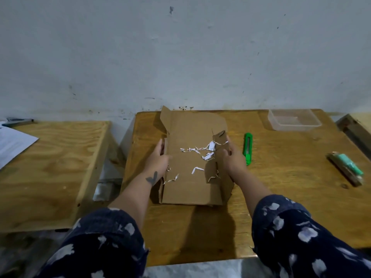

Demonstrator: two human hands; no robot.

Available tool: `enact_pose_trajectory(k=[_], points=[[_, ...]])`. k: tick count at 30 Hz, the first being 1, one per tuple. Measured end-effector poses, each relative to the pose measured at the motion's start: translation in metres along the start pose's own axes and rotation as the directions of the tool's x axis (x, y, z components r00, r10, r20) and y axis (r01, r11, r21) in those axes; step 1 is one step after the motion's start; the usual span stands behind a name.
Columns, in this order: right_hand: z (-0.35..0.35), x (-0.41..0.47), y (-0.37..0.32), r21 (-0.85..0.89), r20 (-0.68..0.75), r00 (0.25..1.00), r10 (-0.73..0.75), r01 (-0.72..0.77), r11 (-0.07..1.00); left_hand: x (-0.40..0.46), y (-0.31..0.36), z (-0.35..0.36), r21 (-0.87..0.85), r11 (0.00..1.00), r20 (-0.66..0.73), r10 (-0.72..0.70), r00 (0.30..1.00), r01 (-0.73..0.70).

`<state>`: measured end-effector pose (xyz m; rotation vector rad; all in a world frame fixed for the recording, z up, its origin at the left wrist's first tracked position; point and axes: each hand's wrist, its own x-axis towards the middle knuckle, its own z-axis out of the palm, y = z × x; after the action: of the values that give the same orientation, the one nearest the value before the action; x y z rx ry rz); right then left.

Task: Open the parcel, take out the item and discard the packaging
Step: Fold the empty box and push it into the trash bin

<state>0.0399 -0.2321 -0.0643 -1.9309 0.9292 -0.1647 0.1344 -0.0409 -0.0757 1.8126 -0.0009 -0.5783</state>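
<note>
A brown cardboard parcel box [190, 177] lies opened out on the wooden table [281, 187], its far flap raised near the wall. Thin white shredded paper strips [198, 152] are scattered over its inner surface. My left hand [158, 159] grips the box's left edge, fingers curled around the side wall. My right hand [233, 159] holds the right side wall, thumb on the inside. A green utility knife [247, 148] lies on the table just right of my right hand. A small packaged item, green in clear wrap [346, 170], rests at the far right.
A clear plastic container [294, 119] stands at the table's back right. A second plywood table [54, 167] with white paper [12, 144] is to the left, across a gap. The wall runs directly behind both tables.
</note>
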Motion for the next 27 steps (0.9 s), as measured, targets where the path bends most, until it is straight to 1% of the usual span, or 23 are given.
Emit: enact_pose_trajectory(k=[6, 10, 14, 20, 24, 27], points=[[-0.006, -0.008, 0.004, 0.068, -0.028, 1.0, 0.014, -0.012, 0.998, -0.001, -0.006, 0.008, -0.073, 0.997, -0.015, -0.002, 1.0, 0.001], [-0.016, -0.014, 0.006, 0.15, -0.061, 0.998, -0.025, 0.034, 0.988, -0.011, 0.002, 0.014, -0.095, 0.995, -0.015, 0.012, 1.0, -0.013], [-0.04, -0.026, 0.008, 0.169, -0.075, 0.996, -0.051, 0.063, 0.984, -0.03, 0.016, 0.028, -0.108, 0.993, -0.013, 0.053, 0.999, -0.054], [-0.102, -0.053, 0.026, 0.207, -0.143, 0.986, -0.08, 0.109, 0.972, -0.076, 0.038, 0.075, -0.126, 0.985, 0.0, 0.115, 0.993, -0.114], [-0.16, -0.074, 0.055, 0.222, -0.206, 0.976, -0.073, 0.119, 0.968, -0.12, 0.05, 0.126, -0.122, 0.977, 0.039, 0.178, 0.983, -0.172], [-0.209, -0.096, 0.087, 0.2, -0.251, 0.964, -0.084, 0.136, 0.97, -0.156, 0.052, 0.173, -0.125, 0.974, 0.069, 0.198, 0.978, -0.188]])
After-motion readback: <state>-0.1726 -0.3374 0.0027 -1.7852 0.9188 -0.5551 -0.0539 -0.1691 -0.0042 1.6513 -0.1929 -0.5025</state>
